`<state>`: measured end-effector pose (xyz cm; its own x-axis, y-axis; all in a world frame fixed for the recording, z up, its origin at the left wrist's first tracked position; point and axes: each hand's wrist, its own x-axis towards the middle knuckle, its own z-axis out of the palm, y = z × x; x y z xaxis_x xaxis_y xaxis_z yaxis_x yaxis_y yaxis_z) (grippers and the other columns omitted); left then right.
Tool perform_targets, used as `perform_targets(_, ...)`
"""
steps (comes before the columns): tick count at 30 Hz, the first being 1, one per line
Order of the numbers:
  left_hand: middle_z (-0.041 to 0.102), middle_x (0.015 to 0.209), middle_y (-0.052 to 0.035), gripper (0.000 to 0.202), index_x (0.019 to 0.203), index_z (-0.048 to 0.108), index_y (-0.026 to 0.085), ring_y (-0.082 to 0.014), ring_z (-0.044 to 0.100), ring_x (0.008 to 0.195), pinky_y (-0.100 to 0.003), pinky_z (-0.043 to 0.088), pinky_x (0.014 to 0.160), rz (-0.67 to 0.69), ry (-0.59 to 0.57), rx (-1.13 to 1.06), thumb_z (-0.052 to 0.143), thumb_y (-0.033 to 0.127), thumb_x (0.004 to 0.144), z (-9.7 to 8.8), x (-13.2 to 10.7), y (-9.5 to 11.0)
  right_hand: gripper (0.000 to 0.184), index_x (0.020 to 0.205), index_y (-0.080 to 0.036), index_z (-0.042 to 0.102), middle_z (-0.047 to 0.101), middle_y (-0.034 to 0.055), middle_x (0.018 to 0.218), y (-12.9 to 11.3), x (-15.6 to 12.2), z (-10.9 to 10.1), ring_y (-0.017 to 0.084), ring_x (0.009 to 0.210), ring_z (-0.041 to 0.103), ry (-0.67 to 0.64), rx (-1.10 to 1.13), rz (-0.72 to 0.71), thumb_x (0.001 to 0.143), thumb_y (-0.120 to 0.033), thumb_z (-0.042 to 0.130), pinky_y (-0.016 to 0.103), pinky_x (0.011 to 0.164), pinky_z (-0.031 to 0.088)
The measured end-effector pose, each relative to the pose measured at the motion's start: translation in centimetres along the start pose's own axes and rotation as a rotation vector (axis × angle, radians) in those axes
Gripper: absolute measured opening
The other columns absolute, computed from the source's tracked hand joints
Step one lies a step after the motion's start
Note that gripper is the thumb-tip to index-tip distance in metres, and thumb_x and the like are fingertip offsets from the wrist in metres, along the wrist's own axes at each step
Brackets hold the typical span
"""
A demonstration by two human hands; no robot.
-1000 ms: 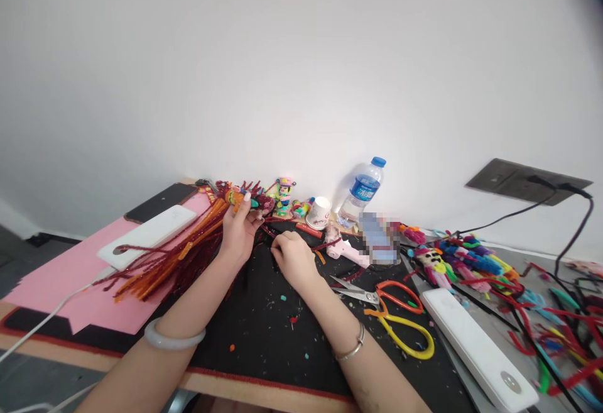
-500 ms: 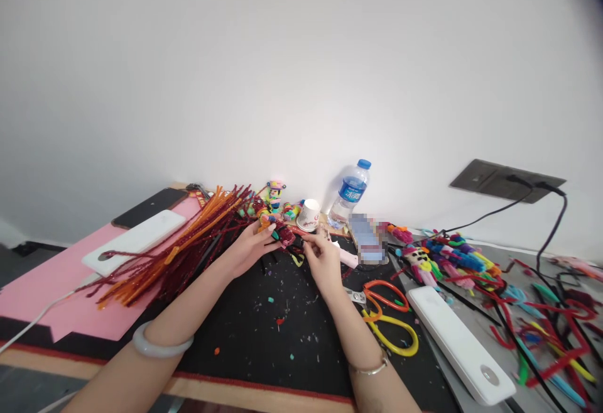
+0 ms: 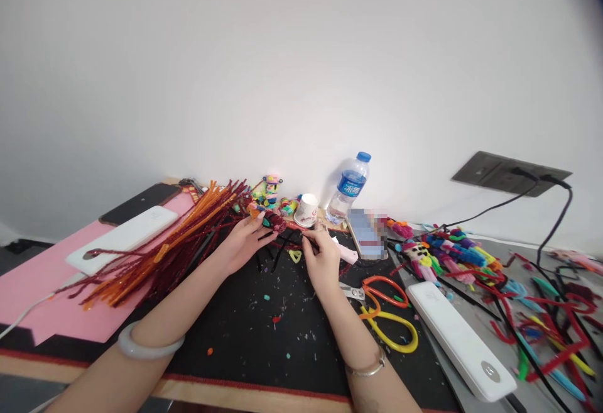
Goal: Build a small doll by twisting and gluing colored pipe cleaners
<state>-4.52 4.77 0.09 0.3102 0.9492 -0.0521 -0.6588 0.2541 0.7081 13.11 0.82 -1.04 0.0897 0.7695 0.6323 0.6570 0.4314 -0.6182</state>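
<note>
My left hand (image 3: 242, 240) is closed round a small dark red pipe-cleaner figure (image 3: 275, 222), which has orange and green bits near the fingertips. Black pipe-cleaner strands (image 3: 279, 251) hang down below it. To the right, my right hand (image 3: 323, 261) pinches with thumb and forefinger at the end of a thin black pipe cleaner; its tip is hidden by the fingers. Behind the hands are a white paper cup (image 3: 308, 210) and a colourful pipe-cleaner doll (image 3: 271, 190). A yellow-green loop (image 3: 294, 256) lies on the black mat (image 3: 254, 344) between the hands.
Dark red and orange pipe cleaners (image 3: 174, 246) are bundled at left, near a white power bank (image 3: 122, 237). Scissors (image 3: 384, 290), a second power bank (image 3: 459, 337), a phone (image 3: 365, 234) and a water bottle (image 3: 349, 188) are at right. Finished dolls (image 3: 452, 253) lie beyond.
The figure in my left hand has shifted left, away from my right fingers, opening a gap between the hands. Black strands below it show more clearly. The view has turned slightly.
</note>
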Motion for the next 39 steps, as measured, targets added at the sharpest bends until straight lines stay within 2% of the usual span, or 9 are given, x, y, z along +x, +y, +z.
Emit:
perform_targets(4, 0.066, 0.091, -0.0042, 0.015, 0.085, 0.061, 0.019, -0.0191, 0.063, 0.089, -0.045, 0.044, 0.092, -0.04, -0.021, 0.031, 0.066, 0.026, 0.074, 0.1, -0.2, -0.3, 0.014, 0.081, -0.019, 0.062, 0.062, 0.0035, 0.073, -0.3, -0.2, 0.1, 0.016, 0.069, 0.057, 0.008, 0.01, -0.013, 0.082, -0.02, 0.048, 0.028, 0.063, 0.045)
perform_targets(13, 0.066, 0.094, -0.004, 0.02, 0.091, 0.06, 0.02, -0.0178, 0.066, 0.081, -0.035, 0.051, 0.079, -0.081, -0.008, 0.111, 0.066, 0.03, 0.074, 0.0, -0.1, -0.7, 0.014, 0.081, -0.018, 0.061, 0.064, 0.0045, 0.076, -0.9, -0.2, -0.2, 0.016, 0.07, 0.058, 0.034, 0.005, -0.035, 0.083, -0.018, 0.047, 0.029, 0.064, 0.044)
perform_targets(21, 0.068, 0.09, -0.0052, 0.023, 0.092, 0.059, 0.02, -0.0188, 0.068, 0.074, -0.036, 0.053, 0.076, -0.106, 0.014, 0.134, 0.066, 0.032, 0.074, -0.1, 0.0, -1.0, 0.014, 0.081, -0.019, 0.061, 0.063, 0.004, 0.075, -0.7, -0.4, 0.0, 0.016, 0.069, 0.057, 0.028, 0.011, -0.03, 0.084, -0.021, 0.047, 0.028, 0.062, 0.044)
perform_targets(26, 0.068, 0.095, -0.0065, 0.026, 0.095, 0.059, 0.02, -0.0224, 0.068, 0.08, -0.037, 0.054, 0.077, -0.117, -0.013, 0.145, 0.066, 0.032, 0.074, 0.1, -0.2, -1.0, 0.013, 0.08, -0.019, 0.06, 0.063, 0.0036, 0.074, -0.7, -0.4, 0.0, 0.015, 0.068, 0.057, 0.041, 0.007, -0.043, 0.083, -0.02, 0.048, 0.028, 0.062, 0.044)
perform_targets(31, 0.068, 0.096, -0.0067, 0.022, 0.094, 0.059, 0.021, -0.0222, 0.068, 0.078, -0.037, 0.055, 0.075, -0.113, -0.002, 0.157, 0.064, 0.032, 0.075, 0.1, -0.1, -0.9, 0.014, 0.079, -0.019, 0.061, 0.063, 0.0034, 0.074, -0.9, -0.4, 0.0, 0.015, 0.067, 0.057, 0.039, 0.001, -0.04, 0.083, -0.02, 0.047, 0.028, 0.062, 0.043)
perform_targets(35, 0.067, 0.098, -0.0079, 0.029, 0.102, 0.056, 0.022, -0.0218, 0.068, 0.079, -0.036, 0.055, 0.074, -0.107, -0.024, 0.225, 0.062, 0.034, 0.076, -0.3, 0.0, -1.0, 0.014, 0.079, -0.018, 0.061, 0.063, 0.0032, 0.074, -0.9, -0.4, 0.0, 0.015, 0.067, 0.056, 0.043, -0.002, -0.05, 0.083, -0.02, 0.048, 0.028, 0.063, 0.043)
perform_targets(39, 0.065, 0.101, -0.0068, 0.038, 0.106, 0.05, 0.024, -0.0194, 0.068, 0.075, -0.034, 0.055, 0.072, -0.051, 0.022, 0.371, 0.065, 0.036, 0.074, -0.1, -0.2, -1.1, 0.014, 0.079, -0.018, 0.061, 0.063, 0.003, 0.072, -0.9, -0.4, 0.0, 0.015, 0.065, 0.056, 0.04, 0.004, -0.046, 0.083, -0.02, 0.048, 0.027, 0.061, 0.042)
